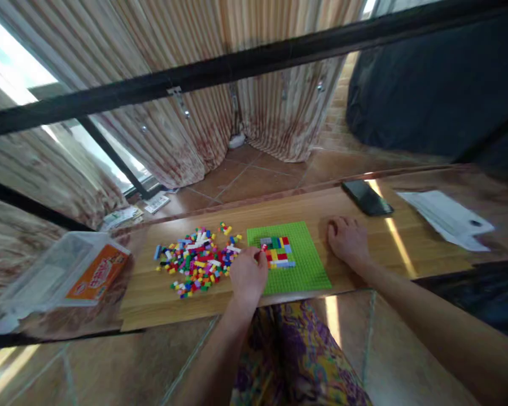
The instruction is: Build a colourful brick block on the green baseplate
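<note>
- the green baseplate point(298, 270) lies flat on the wooden tabletop point(364, 256), near its front edge; its studded face is bright lime and square-cornered.
- on the baseplate's rear-left part sits a small patch of bricks point(278, 252) pressed side by side: grey, red, yellow, blue, green and pale blue rows, forming a low rectangle.
- the left hand point(249, 274) rests at the baseplate's left edge, its fingertips pinched together on a small red brick point(263, 247) right at the left side of the patch; so the grip is closed on that brick.
- the right hand point(347, 239) lies palm down on the tabletop just right of the baseplate, fingers curled under in a loose fist, holding nothing that can be seen.
- left of the baseplate a loose pile of bricks point(198, 260) is spread over the tabletop, mixed red, blue, yellow, white, green and pink.
- further left of the baseplate, a clear plastic box point(63, 273) with an orange label lies tilted off the tabletop's end; its contents cannot be made out.
- behind and right of the baseplate lie a dark phone point(367, 197) and, beyond it, white papers point(446, 219).
</note>
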Action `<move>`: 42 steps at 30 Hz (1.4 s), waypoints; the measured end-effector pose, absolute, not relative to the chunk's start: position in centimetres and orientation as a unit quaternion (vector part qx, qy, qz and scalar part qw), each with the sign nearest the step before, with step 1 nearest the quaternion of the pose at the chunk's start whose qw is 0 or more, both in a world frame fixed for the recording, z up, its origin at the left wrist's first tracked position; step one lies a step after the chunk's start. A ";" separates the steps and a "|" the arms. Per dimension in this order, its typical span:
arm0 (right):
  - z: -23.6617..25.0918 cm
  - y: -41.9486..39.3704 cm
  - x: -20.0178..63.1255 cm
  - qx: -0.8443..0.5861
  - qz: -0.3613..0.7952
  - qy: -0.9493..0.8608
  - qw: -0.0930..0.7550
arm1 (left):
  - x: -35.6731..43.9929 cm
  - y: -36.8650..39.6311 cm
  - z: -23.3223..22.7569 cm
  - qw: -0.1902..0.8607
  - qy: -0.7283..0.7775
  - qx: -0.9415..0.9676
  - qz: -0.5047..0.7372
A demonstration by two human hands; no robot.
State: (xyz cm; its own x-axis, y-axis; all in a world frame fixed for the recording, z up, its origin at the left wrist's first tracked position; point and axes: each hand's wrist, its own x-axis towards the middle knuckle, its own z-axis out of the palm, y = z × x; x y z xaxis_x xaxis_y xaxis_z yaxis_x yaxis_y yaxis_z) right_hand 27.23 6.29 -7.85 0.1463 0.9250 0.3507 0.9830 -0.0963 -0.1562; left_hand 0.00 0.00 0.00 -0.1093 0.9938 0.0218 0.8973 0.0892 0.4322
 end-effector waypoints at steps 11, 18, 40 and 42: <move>-8.0 6.5 27.5 -0.729 -0.088 -0.650 0.197 | 2.3 0.8 -1.0 0.126 0.728 0.653 0.166; -8.0 6.5 27.5 -0.731 -0.079 -0.649 0.196 | 2.6 0.7 -1.9 0.175 0.718 0.641 0.210; -7.9 6.4 27.4 -0.736 -0.077 -0.647 0.186 | 1.8 2.0 -1.9 0.256 0.700 0.610 0.268; -7.8 6.3 27.3 -0.737 -0.079 -0.646 0.185 | 1.7 1.9 -2.0 0.251 0.704 0.611 0.260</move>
State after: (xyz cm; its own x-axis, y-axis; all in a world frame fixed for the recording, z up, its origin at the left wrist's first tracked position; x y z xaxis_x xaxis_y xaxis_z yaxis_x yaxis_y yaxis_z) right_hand 27.34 6.34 -7.83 0.1539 0.9218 0.3559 0.9805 -0.0979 -0.1704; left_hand 1.74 1.92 -1.96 -0.1272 0.9913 -0.0350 0.7303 0.1175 0.6730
